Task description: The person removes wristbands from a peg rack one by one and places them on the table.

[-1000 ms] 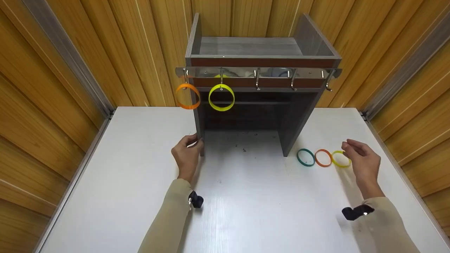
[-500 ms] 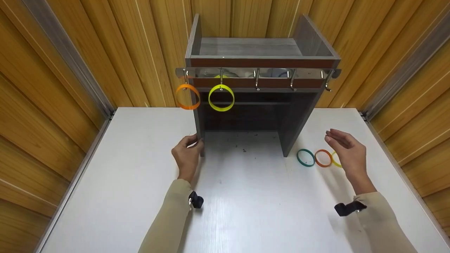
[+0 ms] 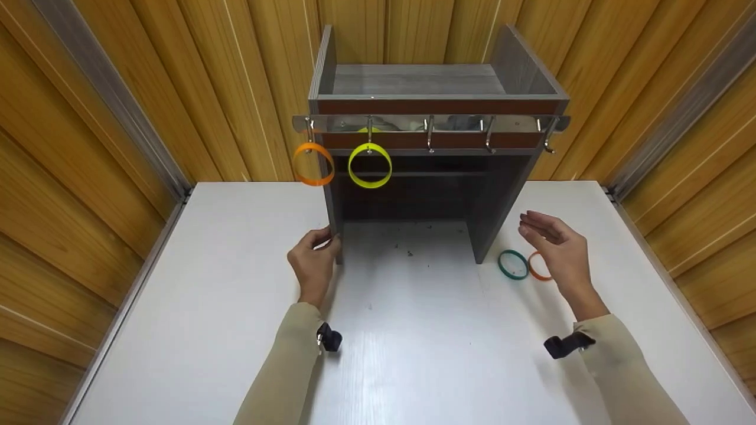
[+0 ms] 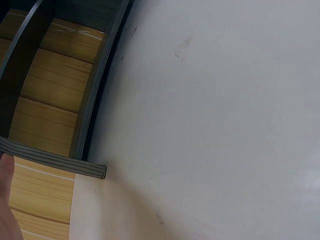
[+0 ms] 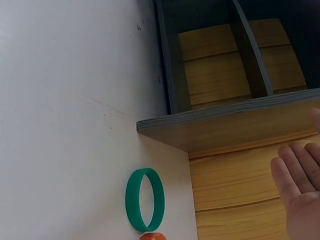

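A grey wooden shelf unit [image 3: 493, 206] stands against the back wall. My left hand [image 3: 312, 262] pinches the front edge of its left side panel low down; in the left wrist view only part of the hand [image 4: 7, 200] shows by the panel. Just right of the shelf, my right hand [image 3: 561, 254] hovers with fingers loosely bent and nothing in them. Below it lie a green wristband [image 3: 501, 268] and an orange-red wristband [image 3: 533, 272], the latter partly covered by the hand. On the metal hook rail [image 3: 401, 123] hang an orange wristband [image 3: 297, 171] and a yellow wristband [image 3: 352, 175].
Bare hooks [image 3: 430, 141] stick out along the rail's middle and right. Wood-look walls [image 3: 88, 147] enclose the white table [image 3: 407, 342] on the back and both sides. Small dark specks [image 3: 410, 254] lie on the tabletop between the shelf's side panels.
My right hand has moved left towards the shelf, over the loose wristbands, and now hides the yellow one on the table. The left hand stays at the panel.
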The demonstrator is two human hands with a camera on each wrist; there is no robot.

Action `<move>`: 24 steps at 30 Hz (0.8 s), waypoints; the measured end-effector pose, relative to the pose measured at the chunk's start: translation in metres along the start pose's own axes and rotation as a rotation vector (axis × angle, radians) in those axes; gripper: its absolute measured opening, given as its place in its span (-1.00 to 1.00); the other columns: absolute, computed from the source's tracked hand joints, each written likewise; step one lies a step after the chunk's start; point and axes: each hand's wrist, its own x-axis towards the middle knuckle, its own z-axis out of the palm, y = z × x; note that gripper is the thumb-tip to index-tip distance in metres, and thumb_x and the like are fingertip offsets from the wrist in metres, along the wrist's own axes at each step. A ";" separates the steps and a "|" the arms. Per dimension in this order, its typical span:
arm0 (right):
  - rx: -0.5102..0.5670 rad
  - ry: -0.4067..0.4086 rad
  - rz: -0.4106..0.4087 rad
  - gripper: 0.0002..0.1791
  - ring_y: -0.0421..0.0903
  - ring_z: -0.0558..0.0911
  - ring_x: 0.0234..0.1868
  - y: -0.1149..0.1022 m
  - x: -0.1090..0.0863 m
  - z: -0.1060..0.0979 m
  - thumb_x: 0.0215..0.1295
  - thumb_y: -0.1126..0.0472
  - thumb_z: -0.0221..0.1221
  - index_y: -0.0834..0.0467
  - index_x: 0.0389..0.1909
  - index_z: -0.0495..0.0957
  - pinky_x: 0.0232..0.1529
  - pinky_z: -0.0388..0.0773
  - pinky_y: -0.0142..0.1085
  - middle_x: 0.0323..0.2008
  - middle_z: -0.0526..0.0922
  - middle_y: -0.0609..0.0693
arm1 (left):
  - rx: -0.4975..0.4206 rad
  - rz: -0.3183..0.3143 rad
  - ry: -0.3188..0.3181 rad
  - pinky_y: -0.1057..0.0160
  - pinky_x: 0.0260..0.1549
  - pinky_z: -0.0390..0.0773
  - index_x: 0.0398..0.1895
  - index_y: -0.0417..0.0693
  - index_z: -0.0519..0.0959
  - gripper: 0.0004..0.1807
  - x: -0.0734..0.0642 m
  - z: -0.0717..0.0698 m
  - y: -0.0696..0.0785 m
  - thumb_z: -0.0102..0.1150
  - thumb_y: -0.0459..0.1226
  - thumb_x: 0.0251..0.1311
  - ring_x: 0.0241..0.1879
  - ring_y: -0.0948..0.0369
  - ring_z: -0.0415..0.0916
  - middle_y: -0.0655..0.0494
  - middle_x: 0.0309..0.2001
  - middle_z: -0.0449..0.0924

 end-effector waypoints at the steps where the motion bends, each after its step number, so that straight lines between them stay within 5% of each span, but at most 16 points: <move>1: 0.001 -0.002 0.001 -0.43 -0.30 0.70 0.13 0.000 0.000 0.002 0.46 0.13 0.38 0.31 0.36 0.55 0.16 0.59 -0.51 0.23 0.71 0.07 | -0.003 -0.003 0.000 0.20 -0.19 0.80 -0.28 -0.33 0.77 -0.83 0.000 0.000 0.000 0.47 -0.61 0.06 -0.19 -0.02 0.81 -0.13 -0.26 0.80; 24: 0.008 -0.009 0.012 -0.52 -0.30 0.74 0.03 0.010 0.008 0.035 0.43 0.19 0.41 0.34 0.26 0.62 0.10 0.65 -0.46 0.11 0.76 0.08 | -0.006 -0.007 0.003 0.28 -0.23 0.79 -0.28 -0.29 0.78 -0.83 0.000 0.000 -0.001 0.46 -0.60 0.07 -0.19 0.00 0.81 -0.10 -0.25 0.81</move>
